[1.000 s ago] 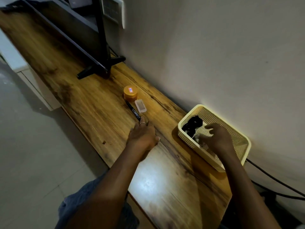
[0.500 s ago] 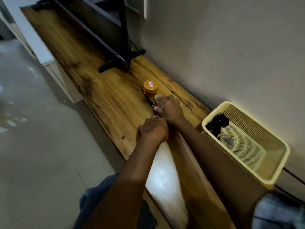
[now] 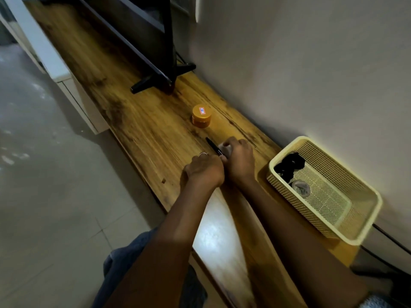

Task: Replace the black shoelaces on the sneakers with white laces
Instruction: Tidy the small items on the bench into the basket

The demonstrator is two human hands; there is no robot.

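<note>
No sneakers are in view. A black bundle that looks like laces lies in the far corner of a cream mesh basket by the wall. My right hand reaches left of the basket, and its fingers curl over a small clear plastic box on the wooden shelf. My left hand sits curled right beside it, at the near end of a black pen. Whether it holds the pen does not show.
An orange round jar stands just beyond the pen. A black TV stand foot sits further along the shelf. A clear round item lies in the basket. Black cables run behind the basket. The shelf edge drops to a tiled floor on the left.
My right hand left the basket, crossed to the left and closed over the clear box. My left hand stayed by the pen, and the view shifted left.
</note>
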